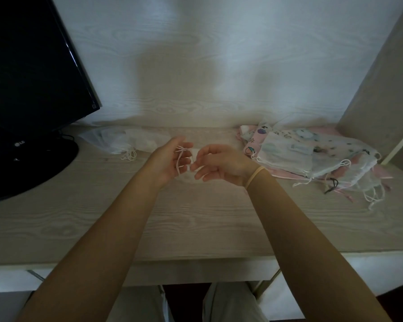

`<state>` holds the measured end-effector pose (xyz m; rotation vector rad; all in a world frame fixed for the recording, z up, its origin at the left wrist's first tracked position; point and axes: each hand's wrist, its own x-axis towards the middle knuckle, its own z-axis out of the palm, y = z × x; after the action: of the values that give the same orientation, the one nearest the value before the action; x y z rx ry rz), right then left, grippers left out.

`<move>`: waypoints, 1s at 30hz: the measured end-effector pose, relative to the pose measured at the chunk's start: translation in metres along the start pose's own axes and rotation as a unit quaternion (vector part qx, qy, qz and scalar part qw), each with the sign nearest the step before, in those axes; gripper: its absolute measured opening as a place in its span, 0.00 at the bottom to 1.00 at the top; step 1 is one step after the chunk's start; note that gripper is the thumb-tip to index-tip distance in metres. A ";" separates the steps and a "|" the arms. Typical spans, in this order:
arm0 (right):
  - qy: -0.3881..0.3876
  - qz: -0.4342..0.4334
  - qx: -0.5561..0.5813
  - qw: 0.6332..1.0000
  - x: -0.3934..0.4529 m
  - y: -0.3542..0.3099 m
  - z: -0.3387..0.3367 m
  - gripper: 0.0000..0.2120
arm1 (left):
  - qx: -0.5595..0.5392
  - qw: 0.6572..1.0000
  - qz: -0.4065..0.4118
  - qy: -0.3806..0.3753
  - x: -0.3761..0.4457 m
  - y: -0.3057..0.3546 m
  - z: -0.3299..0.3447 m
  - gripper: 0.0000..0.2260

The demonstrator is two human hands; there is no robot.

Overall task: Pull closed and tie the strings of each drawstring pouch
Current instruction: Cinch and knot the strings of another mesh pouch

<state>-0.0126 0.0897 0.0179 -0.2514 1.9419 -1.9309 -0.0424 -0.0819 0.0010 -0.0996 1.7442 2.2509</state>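
My left hand (170, 159) and my right hand (216, 162) meet above the middle of the desk. Thin white strings (179, 162) loop around my left fingers, and my right hand pinches the strings' other part at the fingertips. The pouch these strings belong to is mostly hidden behind my hands; only a pale scrap (194, 151) shows between them. A heap of patterned and white drawstring pouches (312, 156) with loose strings lies to the right. A white pouch (121, 141) with bunched strings lies at the back left.
A black monitor (30, 73) on a round base (21, 168) stands at the left. The pale wood-grain desk (196, 217) meets a white wall behind. A beige panel (382, 89) rises at the right. My legs show under the desk's front edge.
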 end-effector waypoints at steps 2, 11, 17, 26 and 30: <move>-0.005 0.011 -0.039 0.999 0.000 0.004 0.003 0.05 | 0.050 0.999 0.009 -0.006 -0.001 -0.001 0.000 0.05; 0.036 0.031 -0.226 0.973 0.005 0.005 0.005 0.08 | 0.161 0.986 0.048 -0.008 -0.007 0.000 -0.007 0.07; 0.114 -0.013 -0.171 0.979 0.019 0.008 0.007 0.11 | 0.150 0.988 0.037 -0.030 -0.012 0.001 -0.013 0.08; 0.090 0.006 -0.166 0.982 0.029 0.010 0.019 0.14 | 0.186 0.980 0.065 -0.021 -0.010 -0.003 -0.025 0.05; 0.098 0.023 -0.106 0.989 0.030 0.009 0.020 0.14 | 0.196 0.976 0.096 0.029 -0.006 -0.007 -0.032 0.07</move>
<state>-0.0308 0.0600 0.0054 -0.0751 2.2644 -1.7773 -0.0389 -0.1119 -0.0131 0.0920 2.2794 1.9929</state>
